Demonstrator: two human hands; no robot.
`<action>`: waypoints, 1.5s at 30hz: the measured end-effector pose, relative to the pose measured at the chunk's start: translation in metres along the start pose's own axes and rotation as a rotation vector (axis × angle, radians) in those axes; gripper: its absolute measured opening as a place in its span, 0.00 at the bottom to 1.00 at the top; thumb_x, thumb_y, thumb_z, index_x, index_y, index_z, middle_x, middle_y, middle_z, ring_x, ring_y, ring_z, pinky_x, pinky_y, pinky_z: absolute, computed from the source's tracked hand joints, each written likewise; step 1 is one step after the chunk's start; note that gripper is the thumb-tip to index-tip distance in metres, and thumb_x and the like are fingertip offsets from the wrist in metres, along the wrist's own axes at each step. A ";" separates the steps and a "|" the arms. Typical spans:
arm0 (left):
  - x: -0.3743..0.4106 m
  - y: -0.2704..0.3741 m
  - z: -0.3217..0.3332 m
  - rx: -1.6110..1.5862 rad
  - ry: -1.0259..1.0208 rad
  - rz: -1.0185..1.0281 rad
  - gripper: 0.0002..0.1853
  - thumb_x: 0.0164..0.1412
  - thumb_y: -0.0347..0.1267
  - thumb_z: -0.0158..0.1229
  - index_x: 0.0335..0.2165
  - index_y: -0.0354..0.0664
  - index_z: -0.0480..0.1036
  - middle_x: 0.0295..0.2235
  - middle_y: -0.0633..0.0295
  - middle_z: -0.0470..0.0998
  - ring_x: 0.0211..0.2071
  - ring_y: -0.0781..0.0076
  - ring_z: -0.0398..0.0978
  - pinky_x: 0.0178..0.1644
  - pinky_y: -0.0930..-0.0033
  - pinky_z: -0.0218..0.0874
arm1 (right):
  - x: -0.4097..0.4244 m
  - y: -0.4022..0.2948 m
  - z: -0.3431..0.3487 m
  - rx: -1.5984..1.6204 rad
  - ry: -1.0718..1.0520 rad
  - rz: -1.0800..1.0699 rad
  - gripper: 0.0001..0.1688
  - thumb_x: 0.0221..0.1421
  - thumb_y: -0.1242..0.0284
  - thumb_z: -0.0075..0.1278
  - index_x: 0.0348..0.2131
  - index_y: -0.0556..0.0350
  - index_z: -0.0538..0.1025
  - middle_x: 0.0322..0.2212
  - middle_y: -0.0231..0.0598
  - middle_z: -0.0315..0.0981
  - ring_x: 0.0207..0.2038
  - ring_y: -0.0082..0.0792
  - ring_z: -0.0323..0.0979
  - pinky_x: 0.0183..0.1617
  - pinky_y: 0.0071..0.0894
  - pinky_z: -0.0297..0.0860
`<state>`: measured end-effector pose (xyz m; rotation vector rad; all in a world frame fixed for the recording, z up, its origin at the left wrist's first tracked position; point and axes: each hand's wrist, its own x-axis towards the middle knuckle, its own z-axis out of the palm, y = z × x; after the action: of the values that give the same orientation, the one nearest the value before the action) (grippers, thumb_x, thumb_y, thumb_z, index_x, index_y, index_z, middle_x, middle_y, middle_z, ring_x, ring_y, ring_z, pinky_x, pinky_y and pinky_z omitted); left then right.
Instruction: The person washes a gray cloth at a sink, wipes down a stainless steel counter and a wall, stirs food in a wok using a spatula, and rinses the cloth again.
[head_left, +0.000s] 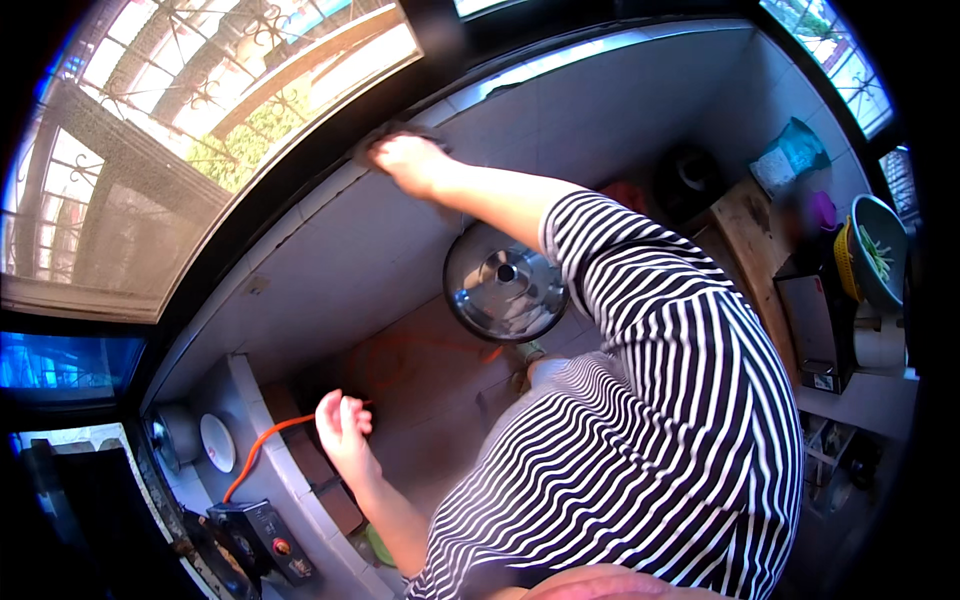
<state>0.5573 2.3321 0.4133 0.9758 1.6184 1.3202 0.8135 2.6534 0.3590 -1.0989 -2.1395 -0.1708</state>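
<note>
My right hand (409, 159) is stretched out to the tiled ledge (300, 214) below the window. It presses on a brownish cloth (367, 148), which is blurred and partly covered by my fingers. Hanging over the floor at the lower left, my left hand (343, 435) holds nothing, its fingers loosely curled and apart. An orange hose (262, 442) passes behind it. Beneath my right forearm is a round shiny metal lid (499, 307) with a dark knob, its right side hidden by my striped sleeve.
A gas stove (262, 540), a white dish (217, 442) and a metal pot (174, 435) stand on the counter at lower left. To the right are a wooden worktop (754, 255), a yellow basket (846, 262) and a bowl (892, 217) with green vegetables. A window frame (330, 127) borders the ledge.
</note>
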 end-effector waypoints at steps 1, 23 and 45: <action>0.008 0.005 0.022 -0.031 -0.084 0.032 0.11 0.61 0.31 0.49 0.41 0.38 0.65 0.27 0.64 0.70 0.22 0.82 0.66 0.24 0.84 0.57 | 0.009 -0.004 0.001 -0.068 -0.089 0.015 0.15 0.45 0.76 0.45 0.37 0.54 0.73 0.35 0.42 0.72 0.41 0.41 0.70 0.48 0.35 0.65; -0.171 -0.092 0.189 -0.063 0.399 -0.554 0.11 0.58 0.35 0.53 0.35 0.39 0.65 0.21 0.61 0.71 0.18 0.74 0.69 0.17 0.78 0.59 | -0.245 0.491 -0.331 -0.667 0.086 0.371 0.23 0.50 0.81 0.38 0.47 0.53 0.69 0.48 0.41 0.66 0.53 0.38 0.62 0.57 0.34 0.58; -0.084 0.015 0.443 0.090 0.044 -0.334 0.07 0.60 0.32 0.50 0.35 0.40 0.67 0.23 0.65 0.69 0.20 0.79 0.65 0.23 0.80 0.57 | -0.296 0.605 -0.389 -0.387 0.074 0.180 0.31 0.42 0.82 0.43 0.49 0.52 0.68 0.49 0.38 0.66 0.53 0.37 0.62 0.59 0.31 0.57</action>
<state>0.9996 2.4155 0.3839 0.6928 1.7963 1.0547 1.5905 2.6782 0.3358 -1.4731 -1.9758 -0.5505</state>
